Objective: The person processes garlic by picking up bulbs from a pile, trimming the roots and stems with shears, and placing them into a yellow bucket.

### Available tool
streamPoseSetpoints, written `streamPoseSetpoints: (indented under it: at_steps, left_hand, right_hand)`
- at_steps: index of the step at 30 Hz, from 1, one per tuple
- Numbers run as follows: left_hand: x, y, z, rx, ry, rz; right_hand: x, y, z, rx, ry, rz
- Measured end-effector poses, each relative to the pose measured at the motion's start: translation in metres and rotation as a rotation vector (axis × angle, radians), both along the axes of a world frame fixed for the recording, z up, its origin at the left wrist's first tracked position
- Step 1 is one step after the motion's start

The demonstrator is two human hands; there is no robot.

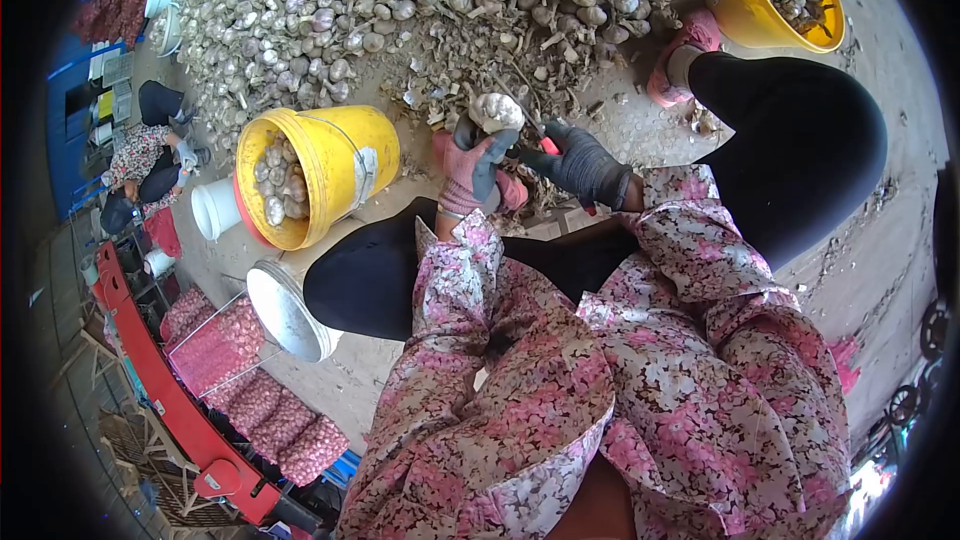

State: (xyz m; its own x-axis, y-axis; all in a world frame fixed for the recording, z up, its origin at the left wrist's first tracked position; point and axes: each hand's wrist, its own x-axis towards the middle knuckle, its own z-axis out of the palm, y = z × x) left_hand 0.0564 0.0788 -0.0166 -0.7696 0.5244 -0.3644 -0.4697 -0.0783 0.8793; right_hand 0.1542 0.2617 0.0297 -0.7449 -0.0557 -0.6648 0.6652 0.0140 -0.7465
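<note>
My left hand (470, 168), in a pink glove with dark coated fingers, is closed around a whitish garlic bulb (496, 113) in front of my knees. Just to its right, my right hand (588, 164), in a dark grey glove, grips red-handled shears (550, 145). Their thin metal end points up beside the bulb, and the fingers hide much of the handles. Beyond both hands spreads a large heap of garlic (400, 0) with dry stalks. Loose skins and stem scraps (560, 90) lie on the floor at the heap's near edge.
A yellow bucket (365, 145) with garlic bulbs lies tilted at left, near white buckets (290, 310). Another yellow bucket (735, 0) stands at upper right by my pink shoe (680, 60). Filled mesh sacks (225, 350) and a red machine beam (170, 395) are at lower left. Another person (150, 155) sits far left.
</note>
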Motion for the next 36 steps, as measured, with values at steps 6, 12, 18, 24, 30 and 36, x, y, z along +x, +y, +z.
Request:
streamPoseSetpoints:
  at_steps: [6, 12, 18, 24, 30, 36]
  left_hand:
    - [-0.031, -0.022, 0.031, 0.389, -0.038, 0.343]
    - [-0.114, -0.131, 0.102, 0.765, 0.188, 0.976]
    - [-0.144, -0.185, 0.061, -0.094, 0.294, 0.724]
    - [-0.182, -0.144, 0.098, -1.898, 0.244, 0.287]
    - [-0.18, -0.176, 0.066, -1.808, 0.435, 0.346]
    - [-0.1, -0.142, 0.115, -1.61, 0.561, -0.152]
  right_hand:
    - [-0.002, -0.005, -0.05, -0.244, -0.002, -0.367]
    - [-0.014, -0.001, -0.047, -0.416, -0.055, -0.613]
    - [-0.02, 0.002, -0.054, -0.436, -0.105, -0.63]
    - [-0.021, 0.011, -0.06, -0.461, -0.147, -0.632]
    - [-0.026, 0.006, -0.045, -0.486, -0.113, -0.63]
    - [-0.026, 0.005, -0.054, -0.489, -0.153, -0.612]
